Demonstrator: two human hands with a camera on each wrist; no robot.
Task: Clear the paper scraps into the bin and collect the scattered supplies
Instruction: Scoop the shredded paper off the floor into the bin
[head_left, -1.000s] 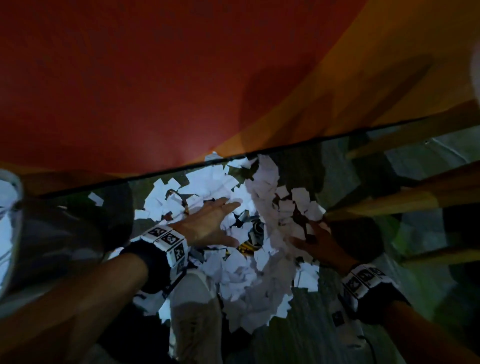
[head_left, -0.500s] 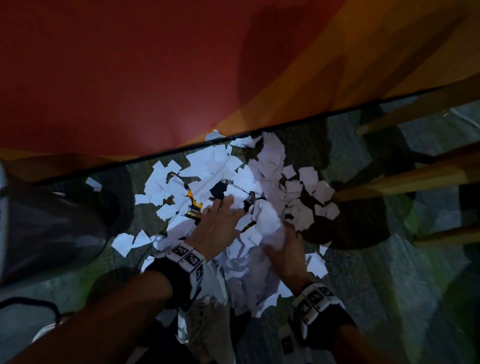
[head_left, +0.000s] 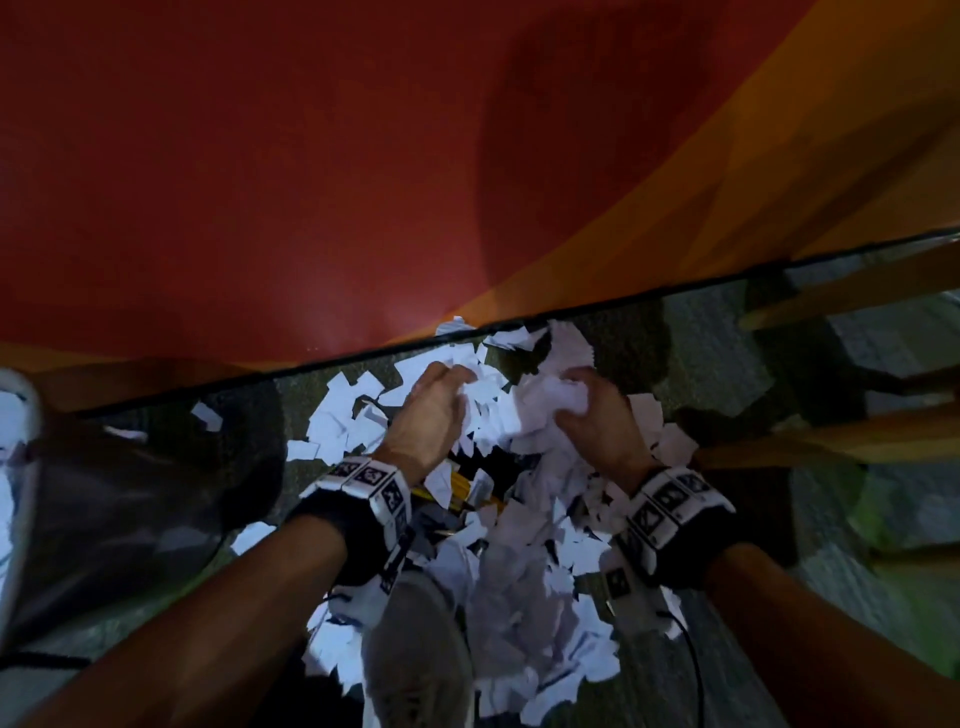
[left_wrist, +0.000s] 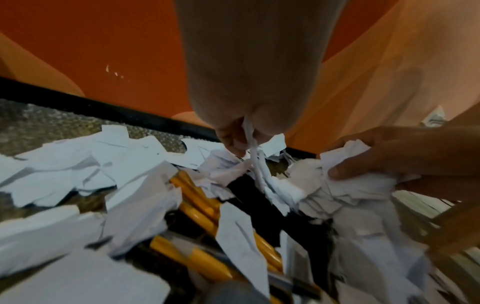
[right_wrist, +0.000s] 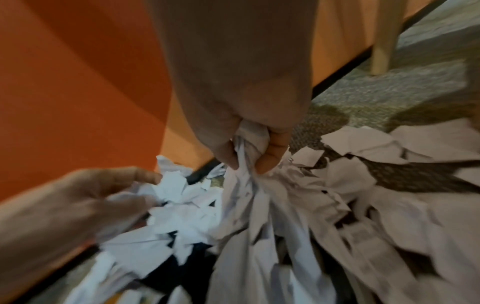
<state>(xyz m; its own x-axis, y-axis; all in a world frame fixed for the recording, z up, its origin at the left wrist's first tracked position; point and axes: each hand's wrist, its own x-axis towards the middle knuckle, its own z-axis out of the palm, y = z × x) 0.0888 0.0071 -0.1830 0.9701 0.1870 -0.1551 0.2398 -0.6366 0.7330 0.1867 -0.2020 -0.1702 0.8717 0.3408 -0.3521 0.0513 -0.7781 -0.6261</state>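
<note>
Left hand (head_left: 431, 415) and right hand (head_left: 597, 421) each clutch bunched paper scraps (head_left: 524, 587); yellow pencils (left_wrist: 197, 197) lie beneath on the floor.

white paper scraps (head_left: 524, 613) heaped on carpet, yellow pens (left_wrist: 197, 207) beneath

Likely an office or classroom corner, dimly lit: speckled grey-green carpet (head_left: 727, 338), black skirting strip (head_left: 597, 306) under a red-and-orange painted wall (head_left: 311, 156), pale wooden furniture legs (right_wrist: 384, 41), yellow pencils (left_wrist: 200, 197) among torn paper (head_left: 524, 613).
</note>
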